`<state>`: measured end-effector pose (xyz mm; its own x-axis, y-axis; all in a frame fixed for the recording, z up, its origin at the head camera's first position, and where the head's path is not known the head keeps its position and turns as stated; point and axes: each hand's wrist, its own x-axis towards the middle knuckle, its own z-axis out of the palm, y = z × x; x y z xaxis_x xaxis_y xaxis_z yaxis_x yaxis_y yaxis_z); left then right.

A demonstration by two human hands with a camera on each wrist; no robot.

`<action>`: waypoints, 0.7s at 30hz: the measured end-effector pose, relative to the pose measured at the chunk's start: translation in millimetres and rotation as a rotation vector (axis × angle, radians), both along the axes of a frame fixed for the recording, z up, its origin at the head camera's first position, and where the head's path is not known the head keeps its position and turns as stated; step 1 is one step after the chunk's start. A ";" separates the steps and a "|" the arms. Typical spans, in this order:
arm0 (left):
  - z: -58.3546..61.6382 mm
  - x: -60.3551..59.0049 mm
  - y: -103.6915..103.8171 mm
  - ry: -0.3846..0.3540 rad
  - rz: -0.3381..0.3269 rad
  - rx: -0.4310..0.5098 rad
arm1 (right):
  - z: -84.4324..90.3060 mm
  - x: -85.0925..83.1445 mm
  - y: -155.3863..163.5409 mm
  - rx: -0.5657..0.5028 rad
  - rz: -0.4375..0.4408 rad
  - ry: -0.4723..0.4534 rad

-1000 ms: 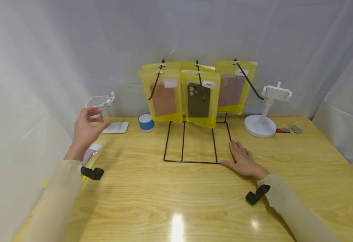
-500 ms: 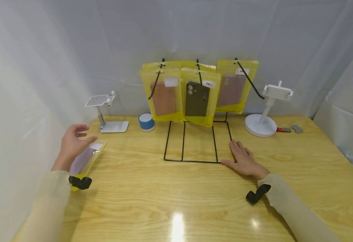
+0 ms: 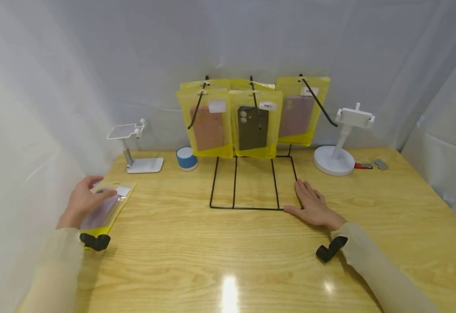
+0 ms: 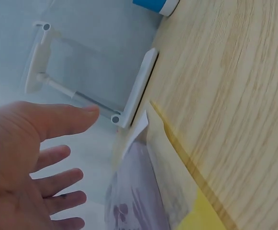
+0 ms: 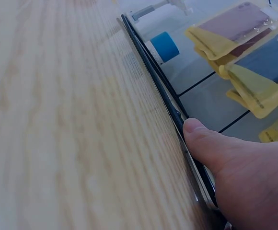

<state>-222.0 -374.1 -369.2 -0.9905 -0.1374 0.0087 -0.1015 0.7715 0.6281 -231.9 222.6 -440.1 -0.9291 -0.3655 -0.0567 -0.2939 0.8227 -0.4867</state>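
At the left of the table, a yellow-edged clear bag (image 3: 123, 205) with a lilac phone case (image 4: 141, 191) inside lies flat. My left hand (image 3: 81, 202) hovers over it, thumb and fingers spread apart; in the left wrist view a gap shows between the hand (image 4: 38, 158) and the bag. My right hand (image 3: 310, 204) rests at the right front corner of a black wire display rack (image 3: 251, 209), fingers extended, thumb (image 5: 201, 136) against the wire. From the rack's hooks hang several bagged phone cases, with a pink one (image 3: 208, 132) and a black one (image 3: 253, 134) in front.
A white folding phone stand (image 3: 146, 165) and a blue-and-white round item (image 3: 186, 159) stand left of the rack. To its right are a round-based white phone stand (image 3: 334, 161), a red-and-grey small item (image 3: 363, 165) and a grey one (image 3: 380, 164). A pale curtain (image 3: 220, 39) hangs behind.
My left hand has come down and toward me from beside the folding stand to above the lilac case's bag. The hanging black-case bag has swung slightly and settled. My right hand stays put.
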 end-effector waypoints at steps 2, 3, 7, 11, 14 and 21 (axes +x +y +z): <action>-1.4 0.4 -4.3 -0.042 -0.014 -0.011 | 1.1 0.7 -0.8 0.001 -0.001 -0.001; -2.3 0.2 -6.1 -0.062 -0.020 -0.012 | 1.7 1.0 -0.9 0.002 -0.001 -0.002; -6.0 -1.4 -8.6 -0.148 -0.018 -0.002 | 5.5 2.1 -0.5 0.000 0.002 -0.002; -11.2 -2.3 -8.1 -0.167 0.004 0.005 | 7.4 1.4 0.3 0.000 0.002 -0.010; -13.9 -2.0 -7.3 -0.174 0.026 -0.024 | 7.7 2.0 0.2 -0.003 0.002 -0.015; -19.5 -3.5 -7.1 -0.241 0.110 -0.079 | 7.9 4.6 -0.9 -0.014 0.013 -0.004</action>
